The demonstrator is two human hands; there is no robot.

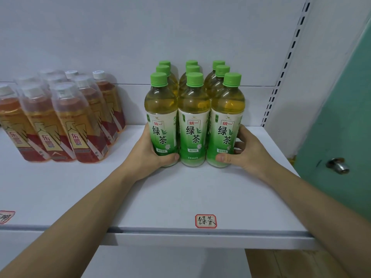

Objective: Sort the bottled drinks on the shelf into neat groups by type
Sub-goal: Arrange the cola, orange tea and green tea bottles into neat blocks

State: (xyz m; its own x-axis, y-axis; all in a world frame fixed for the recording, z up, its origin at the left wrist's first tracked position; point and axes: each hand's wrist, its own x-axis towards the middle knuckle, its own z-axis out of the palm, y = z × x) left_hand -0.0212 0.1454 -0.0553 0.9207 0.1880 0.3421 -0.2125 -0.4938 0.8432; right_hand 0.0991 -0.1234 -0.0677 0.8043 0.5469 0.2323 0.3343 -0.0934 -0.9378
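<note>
Several green tea bottles [193, 119] with green caps stand upright in three tight rows on the white shelf [180, 197]. My left hand [149, 155] grips the front left bottle [161, 121], thumb across its base. My right hand [244, 152] grips the front right bottle [226, 121] the same way. To the left, several orange energy drink bottles [66, 121] with clear caps stand grouped in rows.
A red-bordered label [205, 221] sits near the shelf's front edge below the green tea. Another label [7, 216] is at the far left edge. A green door with a metal knob [339, 165] stands to the right. Bare shelf separates the two groups.
</note>
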